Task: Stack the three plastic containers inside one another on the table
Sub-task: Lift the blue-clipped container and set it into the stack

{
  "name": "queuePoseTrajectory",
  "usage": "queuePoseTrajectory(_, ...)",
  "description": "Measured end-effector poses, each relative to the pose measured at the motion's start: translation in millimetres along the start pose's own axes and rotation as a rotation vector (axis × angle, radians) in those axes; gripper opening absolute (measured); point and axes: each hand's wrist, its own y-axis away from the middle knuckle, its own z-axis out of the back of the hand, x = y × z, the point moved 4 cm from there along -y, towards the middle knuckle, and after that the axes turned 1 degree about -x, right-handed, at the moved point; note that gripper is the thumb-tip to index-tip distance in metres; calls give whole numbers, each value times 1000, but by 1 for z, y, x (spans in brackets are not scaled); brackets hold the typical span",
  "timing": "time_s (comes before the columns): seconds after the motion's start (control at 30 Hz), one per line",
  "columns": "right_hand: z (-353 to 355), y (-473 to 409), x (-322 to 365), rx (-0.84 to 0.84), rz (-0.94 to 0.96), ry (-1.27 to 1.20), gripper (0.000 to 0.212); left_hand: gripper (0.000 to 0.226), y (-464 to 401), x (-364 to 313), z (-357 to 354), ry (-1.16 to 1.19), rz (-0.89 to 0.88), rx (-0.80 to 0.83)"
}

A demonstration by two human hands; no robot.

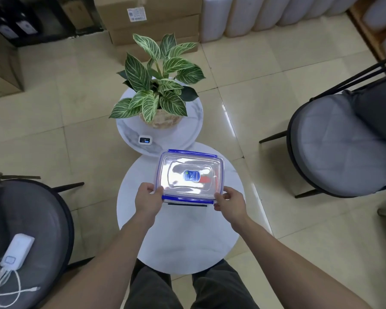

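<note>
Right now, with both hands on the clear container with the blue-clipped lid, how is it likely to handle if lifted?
The container is probably light: clear thin plastic, no bulky contents visible. Its glossy lid may be slippery, so the left hand and right hand gripping the near corners seems sensible. Flat and boxy, it is unlikely to roll.

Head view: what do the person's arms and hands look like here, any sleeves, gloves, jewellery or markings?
Both forearms are bare up to the frame edge, with no sleeve visible. The left hand and right hand wear no gloves; no rings, watch, wristband or markings are visible. The only clothing in view is dark trousers.
</note>
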Motion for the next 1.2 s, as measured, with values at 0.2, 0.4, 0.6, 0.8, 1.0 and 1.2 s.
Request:
queuePoseTrajectory(0.2,-2,-4,6,21,50,-25,13,23,-5,-2,-3,-82,8,-3)
queuePoseTrajectory(0.4,1,-10,-3,36,7,-16,36,17,-3,2,-1,-40,80,61)
queuePoseTrajectory(0.6,7,-18,-2,10,16,45,36,31,3,-9,12,-55,-21,26)
queuePoseTrajectory(0.8,7,-18,0,-39,74,96,39,35,11,-26,9,-198,-167,61)
queuePoseTrajectory(1.0,6,-16,-1,-56,63,87,39,38,12,-27,11,-214,-176,93)
queuePoseTrajectory(1.2,8,-16,-3,-56,70,84,40,47,12,-28,12,-263,-188,170)
